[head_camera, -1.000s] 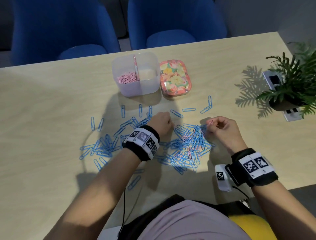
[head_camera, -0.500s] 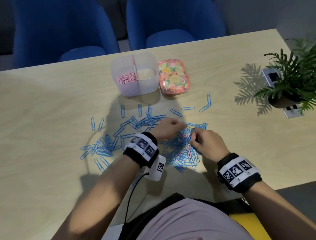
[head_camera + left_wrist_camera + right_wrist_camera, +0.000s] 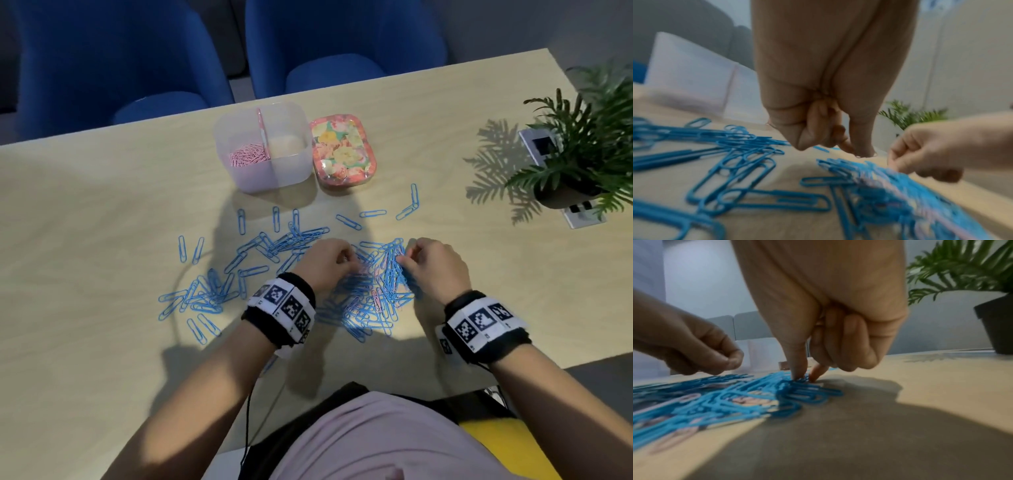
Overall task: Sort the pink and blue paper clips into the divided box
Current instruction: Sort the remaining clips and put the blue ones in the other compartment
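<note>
The clear divided box [image 3: 291, 171] stands at the table's far middle, with pink clips [image 3: 246, 157] in its left compartment. A heap of blue paper clips [image 3: 373, 294] mixed with a few pink ones lies between my hands; more blue clips [image 3: 205, 291] are scattered to the left. My left hand [image 3: 349, 262] [image 3: 857, 152] hovers at the heap's left edge with fingers curled and thumb and forefinger tips pressed together; I see nothing between them. My right hand [image 3: 404, 262] [image 3: 805, 378] pinches into blue clips [image 3: 809, 392] at the heap's far right end.
A floral tin [image 3: 342, 152] sits right of the box. A potted plant [image 3: 568, 171] and a socket plate [image 3: 541, 145] are at the far right. Two blue chairs [image 3: 329, 44] stand behind the table. The near table edge lies just under my wrists.
My right hand, which held a pink clip, moved left to meet the left hand, then went back right onto the heap. The pink clip no longer shows in it.
</note>
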`<state>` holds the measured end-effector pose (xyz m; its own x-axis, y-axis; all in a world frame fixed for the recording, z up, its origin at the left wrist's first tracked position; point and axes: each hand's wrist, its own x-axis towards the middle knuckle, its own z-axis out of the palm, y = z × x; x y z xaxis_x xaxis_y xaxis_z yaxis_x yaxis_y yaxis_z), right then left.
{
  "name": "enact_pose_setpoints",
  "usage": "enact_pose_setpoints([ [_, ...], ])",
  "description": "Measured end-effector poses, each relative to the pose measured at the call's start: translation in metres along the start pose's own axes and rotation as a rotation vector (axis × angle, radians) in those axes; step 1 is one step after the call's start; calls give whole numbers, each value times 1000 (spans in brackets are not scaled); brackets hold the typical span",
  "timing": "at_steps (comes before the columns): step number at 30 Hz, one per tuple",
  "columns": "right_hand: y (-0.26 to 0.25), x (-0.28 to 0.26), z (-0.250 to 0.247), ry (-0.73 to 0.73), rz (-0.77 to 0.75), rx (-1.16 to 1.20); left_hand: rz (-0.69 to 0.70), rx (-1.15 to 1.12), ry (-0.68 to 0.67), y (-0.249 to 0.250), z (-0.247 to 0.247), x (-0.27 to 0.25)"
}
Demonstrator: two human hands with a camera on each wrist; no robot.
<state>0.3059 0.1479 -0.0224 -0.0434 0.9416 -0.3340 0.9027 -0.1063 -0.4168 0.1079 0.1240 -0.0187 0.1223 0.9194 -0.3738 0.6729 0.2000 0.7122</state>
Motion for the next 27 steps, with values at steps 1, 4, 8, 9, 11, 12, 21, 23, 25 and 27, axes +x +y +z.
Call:
enact_pose_setpoints([
  [1, -1, 1, 2, -3, -1, 13, -35, -92, -4, -1, -4, 0],
  [4, 3, 4, 0, 6, -9, 230, -154, -381, -77, -6, -16, -2],
  [8, 2, -3, -12, -75, 86, 835, -229, -696, -147, -11, -22, -4],
  [9, 1, -4, -16, -145, 99, 958, -243, -754, -149, -9, -21, -4],
  [11, -3, -6, -22, -274, 93, 1081, -312, -826, -140, -1, -19, -4],
  [12, -3, -5, -22, -302, 92, 1099, -363, -845, -139, 3, -17, -4],
  [21, -29, -16, 15, -66, -51, -70, -18, 199, 6, 8, 9, -5],
  [23, -34, -16, 16, -50, -57, -133, 16, 300, -23, 5, 10, -5],
  [25, -35, -15, 16, -88, -41, -126, -2, 288, -19, 0, 7, -5],
  [27, -30, -13, 17, -196, -7, -58, -45, 206, -4, -4, 3, -8],
])
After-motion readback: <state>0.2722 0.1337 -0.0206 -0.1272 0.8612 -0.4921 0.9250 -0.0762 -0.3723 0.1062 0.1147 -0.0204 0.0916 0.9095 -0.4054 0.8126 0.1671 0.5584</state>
